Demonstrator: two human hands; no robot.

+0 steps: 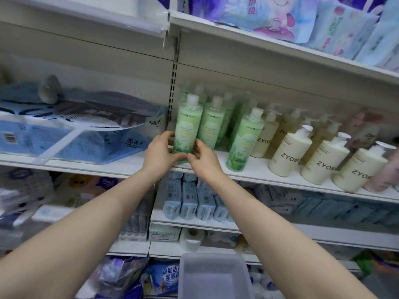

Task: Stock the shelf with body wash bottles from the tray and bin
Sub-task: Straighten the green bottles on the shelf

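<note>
Head view only: faces forward, slightly down, close to shelf [269, 175].

The two hands hide the bottom of the green bottle [188, 126]. The grey bin [213, 275] is cut off at the bottom edge

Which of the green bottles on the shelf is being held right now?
The leftmost front green bottle, beside the slotted upright. The left hand and right hand grip its lower part; the other green bottles stand untouched to its right.
</note>
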